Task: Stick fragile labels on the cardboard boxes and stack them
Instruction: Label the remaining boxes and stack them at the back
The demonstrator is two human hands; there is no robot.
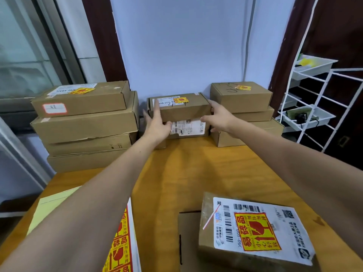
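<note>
At the far edge of the wooden desk (188,165), the labelled cardboard box (179,107) sits atop a shorter box bearing a white shipping label (187,127). The left hand (155,122) and right hand (220,116) flank it with straight, spread fingers, gripping nothing. Smooth cardboard may slide; an off-centre nudge could tip it.
</note>
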